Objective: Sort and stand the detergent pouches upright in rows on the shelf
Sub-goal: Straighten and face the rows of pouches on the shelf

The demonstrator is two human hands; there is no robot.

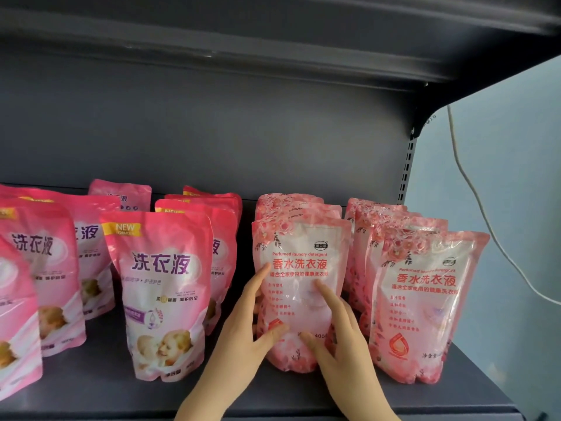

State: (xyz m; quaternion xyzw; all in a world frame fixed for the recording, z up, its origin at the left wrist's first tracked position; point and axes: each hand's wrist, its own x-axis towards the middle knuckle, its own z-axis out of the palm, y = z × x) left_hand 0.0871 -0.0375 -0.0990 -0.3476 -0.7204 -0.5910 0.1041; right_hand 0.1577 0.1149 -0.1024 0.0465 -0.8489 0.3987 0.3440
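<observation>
**Shelf stock check: two pouch types, one pouch in hand**

Two kinds of detergent pouch are recorded on the dark grey metal shelf (pixel 91 378). All are standing upright or nearly so.

Pale pink, flower-printed, see-through plastic pouches are set out in two rows at the right. Four are counted in the middle row: the front floral pouch (pixel 300 268) and three tops behind it. Four are also counted in the right floral row (pixel 425 299), one behind another, near the shelf's right end. A pale fill is seen through the clear panels.

Deep pink glossy pouches with purple characters are placed to the left. Their film is opaque, so the contents cannot be told.
- One front deep pink pouch (pixel 161 284) stands near the shelf edge.
- A file of at least three (pixel 224 238) stands behind it, just beside the middle floral row.
- One lone back pouch (pixel 121 192) stands by the rear panel.
- At least four are seen in the far-left group (pixel 39 268), which is cut by the frame, so no full count is given.

The front floral pouch is held by both hands, its base at the shelf surface. The left hand (pixel 243 332) is laid along the left edge, with the thumb pressed on the lower front. The right hand (pixel 340 332) has forefinger and thumb on the front and the other fingers at the right edge.

A white cable (pixel 491 229) hangs against the pale blue wall (pixel 501 147).
</observation>
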